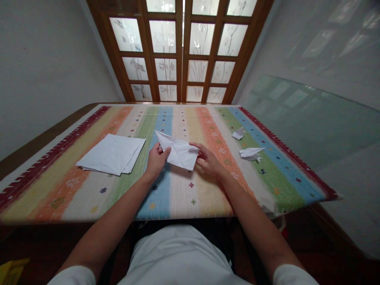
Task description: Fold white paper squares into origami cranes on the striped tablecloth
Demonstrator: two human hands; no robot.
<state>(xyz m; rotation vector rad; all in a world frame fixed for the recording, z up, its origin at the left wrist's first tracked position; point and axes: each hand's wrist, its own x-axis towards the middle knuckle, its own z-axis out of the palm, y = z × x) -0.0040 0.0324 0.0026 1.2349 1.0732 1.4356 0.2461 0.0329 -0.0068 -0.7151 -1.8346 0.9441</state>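
Note:
Between my two hands, just above the middle of the table, is a partly folded sheet of white paper (pixel 180 152) with creases across it and a long point at its upper left. My left hand (pixel 157 160) pinches its left side, thumb on top. At the right edge, my right hand (pixel 208 158) grips the paper with the fingers partly hidden behind it. A stack of white paper sheets (pixel 111 153) lies to the left of my left hand. Two small folded paper figures, one farther back (pixel 238 133) and one nearer (pixel 251 153), rest to the right.
A striped, patterned tablecloth (pixel 181 198) covers the table, its front edge close to my body. Beyond the far edge stand wooden doors (pixel 181 51) with glass panes. A glass panel (pixel 311 118) leans along the right wall. Something yellow (pixel 13 271) lies low at the left.

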